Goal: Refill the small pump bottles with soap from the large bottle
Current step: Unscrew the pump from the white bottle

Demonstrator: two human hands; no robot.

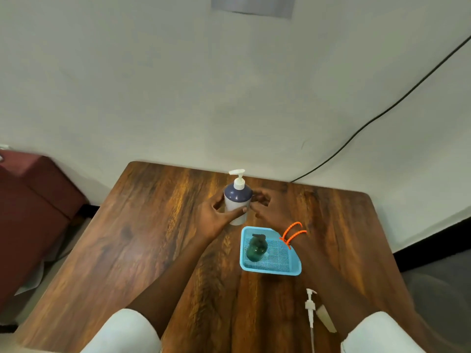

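Both hands meet at the far middle of the tabletop: the left hand (216,212) curls round the large white-and-navy pump bottle (236,200), thumb across its front, while the right hand (267,207) sits just beside the bottle with loosely curled fingers; whether it touches cannot be told. That bottle stands upright on the brown wood-grain table (127,250). Toward the right edge sits a light blue mesh plastic basket (270,270), holding a small dark green pump bottle (257,248). Close to the near edge lies a loose white pump head with its tube (310,309), beside a pale flat strip (326,318). Orange bands (293,234) circle the right wrist
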